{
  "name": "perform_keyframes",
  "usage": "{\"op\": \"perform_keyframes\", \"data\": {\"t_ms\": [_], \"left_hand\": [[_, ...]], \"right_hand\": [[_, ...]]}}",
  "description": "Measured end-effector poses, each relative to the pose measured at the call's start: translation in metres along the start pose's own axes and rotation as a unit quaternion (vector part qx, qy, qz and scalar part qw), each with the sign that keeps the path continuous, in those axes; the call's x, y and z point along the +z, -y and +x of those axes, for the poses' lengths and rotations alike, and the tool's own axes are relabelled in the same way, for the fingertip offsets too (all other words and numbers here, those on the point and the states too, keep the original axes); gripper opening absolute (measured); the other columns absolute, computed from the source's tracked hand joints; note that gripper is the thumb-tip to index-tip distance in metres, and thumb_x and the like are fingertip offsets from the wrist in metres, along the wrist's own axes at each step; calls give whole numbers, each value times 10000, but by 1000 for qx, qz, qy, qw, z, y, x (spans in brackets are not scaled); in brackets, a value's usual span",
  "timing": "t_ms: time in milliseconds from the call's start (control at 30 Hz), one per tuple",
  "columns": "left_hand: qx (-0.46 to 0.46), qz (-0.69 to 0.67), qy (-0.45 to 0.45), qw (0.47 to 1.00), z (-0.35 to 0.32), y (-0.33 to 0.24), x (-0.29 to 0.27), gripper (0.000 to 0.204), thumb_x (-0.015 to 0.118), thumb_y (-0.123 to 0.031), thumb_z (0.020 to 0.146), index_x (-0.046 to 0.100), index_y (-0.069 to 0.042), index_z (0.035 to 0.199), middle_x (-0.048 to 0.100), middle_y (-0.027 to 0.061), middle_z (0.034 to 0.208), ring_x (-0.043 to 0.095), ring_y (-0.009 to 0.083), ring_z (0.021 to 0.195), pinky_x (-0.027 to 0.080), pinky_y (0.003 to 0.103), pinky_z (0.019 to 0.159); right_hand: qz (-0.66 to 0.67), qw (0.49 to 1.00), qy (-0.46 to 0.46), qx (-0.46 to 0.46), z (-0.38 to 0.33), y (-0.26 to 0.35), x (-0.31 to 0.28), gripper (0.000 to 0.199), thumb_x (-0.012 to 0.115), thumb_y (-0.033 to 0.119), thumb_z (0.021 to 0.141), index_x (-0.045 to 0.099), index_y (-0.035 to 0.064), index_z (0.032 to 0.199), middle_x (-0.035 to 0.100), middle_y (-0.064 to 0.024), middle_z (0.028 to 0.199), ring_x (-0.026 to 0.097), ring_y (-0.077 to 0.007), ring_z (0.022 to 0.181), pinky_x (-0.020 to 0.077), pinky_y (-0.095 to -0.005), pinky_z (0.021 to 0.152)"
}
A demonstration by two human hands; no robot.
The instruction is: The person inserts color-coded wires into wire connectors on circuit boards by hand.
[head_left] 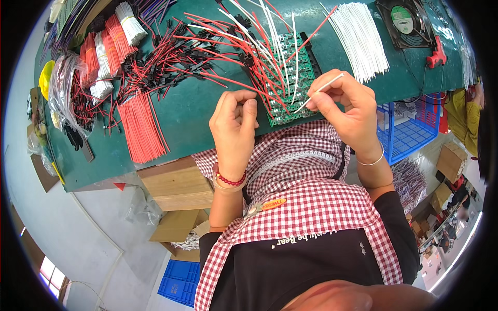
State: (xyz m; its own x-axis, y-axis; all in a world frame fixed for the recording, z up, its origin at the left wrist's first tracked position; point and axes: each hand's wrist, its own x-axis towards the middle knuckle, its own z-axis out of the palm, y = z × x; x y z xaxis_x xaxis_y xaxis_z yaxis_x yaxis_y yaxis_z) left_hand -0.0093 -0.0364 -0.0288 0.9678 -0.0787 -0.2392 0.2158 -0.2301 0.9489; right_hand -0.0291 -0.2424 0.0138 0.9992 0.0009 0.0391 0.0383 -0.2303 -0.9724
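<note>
My right hand (348, 110) pinches a white wire (322, 90) between thumb and fingertips. The wire slants down to the near part of a green circuit board panel (280, 117). Red wires (263, 73) and white wires (284, 57) stand up from the panel and fan out toward the far side. Beside the panel's near left edge, my left hand (234, 127) is closed with its fingers curled in. What those fingers hold, if anything, is hidden.
White wires (360, 41) lie in a flat bunch right of the panel; red wires (141, 128) lie at left. Behind these spreads a tangle of red-black leads (166, 59). A black fan (405, 22) stands far right, and a blue crate (410, 136) is below the table.
</note>
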Motion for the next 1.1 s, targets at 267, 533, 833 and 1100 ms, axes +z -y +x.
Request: {"op": "perform_keyframes", "data": {"t_ms": [267,533,833,1100], "left_hand": [[3,0,-1,1000,0,2,0,39,604,5,908,609,28,938,575,32,827,516,53,539,407,202,468],[9,9,1,1000,-1,2,0,44,608,2,904,611,28,939,572,34,815,514,55,536,406,209,468],[39,8,-4,999,2,4,1,66,629,9,873,618,22,937,575,57,805,528,90,547,426,246,497],[87,26,-2,996,4,1,-2,91,630,11,844,602,10,930,586,115,845,591,222,619,474,317,564]], "right_hand": [[8,1000,-3,5,1,0,0,41,583,-88,874,568,-55,892,627,-122,912,648,-145,758,556,-259,706],[8,1000,3,-1,0,3,5,55,623,-66,851,589,-44,888,633,-92,853,647,-128,741,547,-245,677],[-54,998,11,13,6,1,16,60,615,-79,855,579,-52,894,609,-67,856,608,-93,726,517,-222,645],[-66,996,-32,44,2,2,25,66,629,-66,861,594,-38,909,605,-43,853,608,-83,707,505,-206,633]]}}
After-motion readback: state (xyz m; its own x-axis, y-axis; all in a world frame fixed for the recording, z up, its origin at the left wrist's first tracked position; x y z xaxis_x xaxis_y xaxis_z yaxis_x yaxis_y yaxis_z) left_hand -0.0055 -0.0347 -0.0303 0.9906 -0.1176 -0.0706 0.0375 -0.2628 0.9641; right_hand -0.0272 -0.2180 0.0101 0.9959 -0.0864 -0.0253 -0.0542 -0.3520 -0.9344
